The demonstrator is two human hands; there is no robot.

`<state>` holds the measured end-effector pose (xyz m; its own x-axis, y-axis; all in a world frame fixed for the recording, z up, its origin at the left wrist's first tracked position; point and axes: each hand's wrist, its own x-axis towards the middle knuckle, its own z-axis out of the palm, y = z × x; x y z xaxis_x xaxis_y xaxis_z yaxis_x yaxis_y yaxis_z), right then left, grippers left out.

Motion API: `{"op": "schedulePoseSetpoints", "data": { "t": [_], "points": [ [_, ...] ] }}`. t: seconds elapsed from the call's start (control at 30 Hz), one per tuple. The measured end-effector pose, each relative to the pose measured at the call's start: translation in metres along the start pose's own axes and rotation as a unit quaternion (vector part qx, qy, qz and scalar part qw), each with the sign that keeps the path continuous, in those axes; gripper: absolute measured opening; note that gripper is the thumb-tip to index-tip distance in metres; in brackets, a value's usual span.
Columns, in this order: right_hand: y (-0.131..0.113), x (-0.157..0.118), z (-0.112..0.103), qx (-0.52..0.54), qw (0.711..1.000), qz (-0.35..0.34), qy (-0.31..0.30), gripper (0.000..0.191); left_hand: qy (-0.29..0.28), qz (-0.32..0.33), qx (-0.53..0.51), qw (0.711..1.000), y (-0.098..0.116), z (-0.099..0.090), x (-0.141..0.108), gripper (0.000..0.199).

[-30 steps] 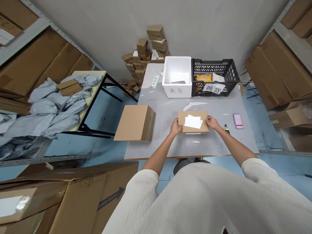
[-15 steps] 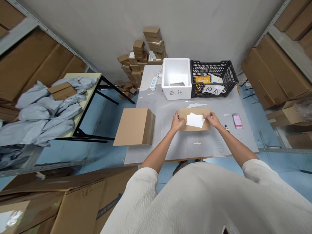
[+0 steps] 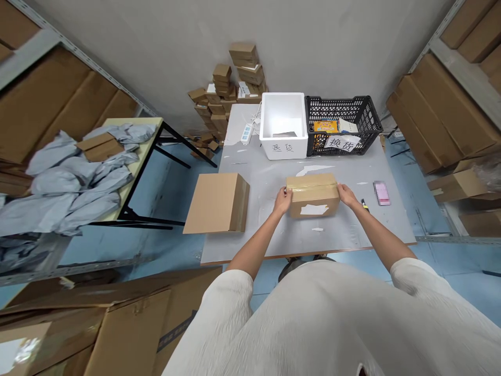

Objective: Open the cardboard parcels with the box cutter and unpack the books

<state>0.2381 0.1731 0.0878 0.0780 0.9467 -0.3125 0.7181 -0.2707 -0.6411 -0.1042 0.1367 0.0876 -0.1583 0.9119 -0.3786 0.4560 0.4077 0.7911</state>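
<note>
A taped cardboard box [image 3: 313, 194] is held between my two hands over the grey table. Clear tape runs along its top face, and a torn white label [image 3: 314, 209] is on the side towards me. At its left end my left hand [image 3: 282, 199] grips the edge, fingers closed. My right hand [image 3: 346, 195] clasps the opposite end. Just right of my right wrist lies a small black and yellow tool [image 3: 365, 205], perhaps a cutter. Whether the box's underside rests on the table is hidden.
A larger cardboard box [image 3: 216, 202] sits at the table's left edge. Behind are a white foam bin [image 3: 284, 149] and a black crate [image 3: 344, 125] with small boxes. A phone-like pink item [image 3: 381, 193] lies right. Grey parcels [image 3: 74, 180] cover the side table.
The box has been tipped towards me: its white-labelled face, seen from above before, now faces me, and the taped face is on top. Both hands still hold its ends.
</note>
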Motion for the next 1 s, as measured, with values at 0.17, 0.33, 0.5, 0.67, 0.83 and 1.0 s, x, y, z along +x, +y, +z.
{"op": "schedulePoseSetpoints", "data": {
  "t": [0.17,0.33,0.5,0.67,0.83,1.0],
  "points": [
    [-0.011,-0.004,0.007,0.066,0.996,0.061,0.012,0.062,0.008,-0.022,-0.002,1.000,0.000,0.006,0.002,0.069],
    [-0.013,-0.005,0.010,0.078,0.995,0.064,0.001,0.063,-0.003,-0.043,-0.015,0.999,0.001,0.002,-0.001,0.070],
    [-0.014,-0.004,0.015,0.083,0.995,0.051,-0.005,0.067,-0.012,-0.038,-0.033,0.999,0.003,0.004,-0.007,0.070],
    [-0.013,-0.001,0.015,0.121,0.991,0.047,-0.004,0.085,0.003,-0.018,-0.060,0.998,0.010,0.001,-0.005,0.079],
    [-0.015,0.004,0.010,0.203,0.979,0.002,0.008,0.109,0.024,0.044,-0.092,0.994,0.024,-0.011,0.006,0.086],
    [-0.016,0.000,0.009,0.227,0.972,-0.052,0.019,0.113,0.029,0.070,-0.126,0.989,0.024,-0.015,0.011,0.079]
  ]
}}
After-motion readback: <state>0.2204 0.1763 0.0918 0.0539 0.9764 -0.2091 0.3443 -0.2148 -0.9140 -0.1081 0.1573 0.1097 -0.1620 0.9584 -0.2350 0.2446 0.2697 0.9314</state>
